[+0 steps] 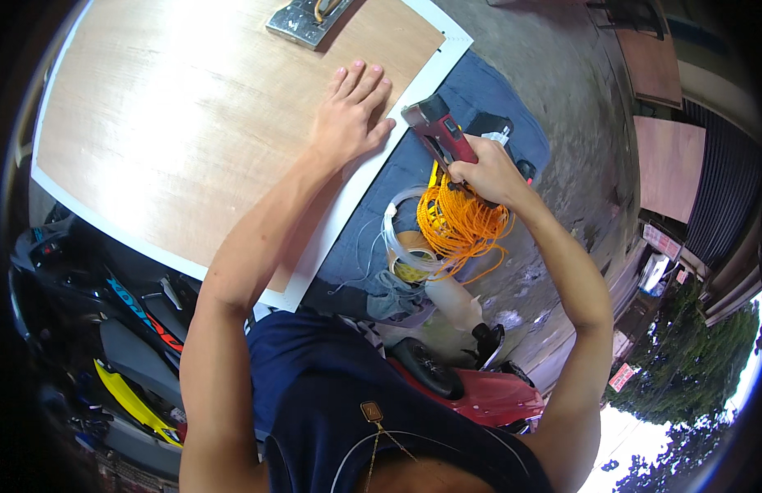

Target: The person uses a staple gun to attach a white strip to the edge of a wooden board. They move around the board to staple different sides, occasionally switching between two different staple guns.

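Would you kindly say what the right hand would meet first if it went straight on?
Led by the red tool it holds, the right hand would probably first meet the white border of the board, though depth there is unclear; the left hand lies just beyond.

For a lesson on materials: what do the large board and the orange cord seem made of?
Large board: probably plywood, smooth with some sheen; brown grain and glare show.

Orange cord: likely synthetic fibre, slightly shiny; bright, even colour suggests it.
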The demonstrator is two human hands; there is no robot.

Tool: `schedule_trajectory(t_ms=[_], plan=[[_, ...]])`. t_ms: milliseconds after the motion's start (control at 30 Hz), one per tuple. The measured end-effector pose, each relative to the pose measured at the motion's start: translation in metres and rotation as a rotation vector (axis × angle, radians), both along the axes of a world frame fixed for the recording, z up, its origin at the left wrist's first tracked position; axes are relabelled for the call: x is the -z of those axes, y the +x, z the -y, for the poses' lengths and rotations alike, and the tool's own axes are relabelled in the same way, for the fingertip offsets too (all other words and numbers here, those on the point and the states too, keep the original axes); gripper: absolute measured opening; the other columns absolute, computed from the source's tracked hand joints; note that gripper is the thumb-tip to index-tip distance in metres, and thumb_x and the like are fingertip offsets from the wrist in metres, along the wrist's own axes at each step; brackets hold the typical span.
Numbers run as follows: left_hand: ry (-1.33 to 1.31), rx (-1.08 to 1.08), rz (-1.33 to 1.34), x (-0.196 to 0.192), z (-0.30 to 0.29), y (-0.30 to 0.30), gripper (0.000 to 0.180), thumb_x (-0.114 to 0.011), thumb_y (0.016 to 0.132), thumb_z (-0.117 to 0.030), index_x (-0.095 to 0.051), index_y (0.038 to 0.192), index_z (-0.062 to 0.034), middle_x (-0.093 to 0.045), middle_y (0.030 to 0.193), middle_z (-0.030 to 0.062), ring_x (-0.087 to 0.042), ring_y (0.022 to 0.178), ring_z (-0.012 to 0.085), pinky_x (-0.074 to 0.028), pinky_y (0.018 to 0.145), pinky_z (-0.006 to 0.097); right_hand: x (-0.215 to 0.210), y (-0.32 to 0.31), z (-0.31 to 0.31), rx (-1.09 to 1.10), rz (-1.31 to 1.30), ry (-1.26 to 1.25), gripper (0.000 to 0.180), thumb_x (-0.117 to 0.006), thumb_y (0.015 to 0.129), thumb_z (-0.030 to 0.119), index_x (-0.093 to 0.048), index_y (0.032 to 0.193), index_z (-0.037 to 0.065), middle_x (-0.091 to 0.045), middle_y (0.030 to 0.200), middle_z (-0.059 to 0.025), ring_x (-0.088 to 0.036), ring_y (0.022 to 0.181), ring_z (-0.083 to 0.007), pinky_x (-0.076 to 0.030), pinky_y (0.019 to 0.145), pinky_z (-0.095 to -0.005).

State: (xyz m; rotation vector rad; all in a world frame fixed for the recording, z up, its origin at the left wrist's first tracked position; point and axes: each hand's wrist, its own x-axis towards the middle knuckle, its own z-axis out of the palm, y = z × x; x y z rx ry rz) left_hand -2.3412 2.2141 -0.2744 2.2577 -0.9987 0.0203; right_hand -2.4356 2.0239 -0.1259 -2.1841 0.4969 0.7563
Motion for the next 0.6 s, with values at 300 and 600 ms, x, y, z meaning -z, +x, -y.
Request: schedule_trajectory(t_ms=[300,600], plan=[[0.026,0.022,-0.021,0.0,-0.003,0.0,0.05,-0.061,0.082,-0.037,-0.056,0.125,-0.0111,-0.046,0.138,0.0092,-0.032,0.134,0.0302,-0.02,0.113,0.045,0.003,0.016,0.004,-0.107,0.011,-0.077,0.023,-0.06,0.07,0.015,-0.054,0.076,-0.006,-0.054,0.06,-0.0192,-0.052,0.055,-0.0272,-0.043,0.058,-0.0391],[0.069,0.016,-0.025,-0.002,-0.002,0.0,0.05,-0.059,0.083,-0.036,-0.057,0.125,-0.0084,-0.046,0.138,0.0102,-0.032,0.134,0.0309,-0.019,0.114,0.044,0.001,0.029,0.006,-0.158,0.003,-0.103,0.023,-0.06,0.069,0.014,-0.053,0.077,-0.006,-0.051,0.059,-0.0209,-0.05,0.053,-0.0311,-0.042,0.057,-0.0402]])
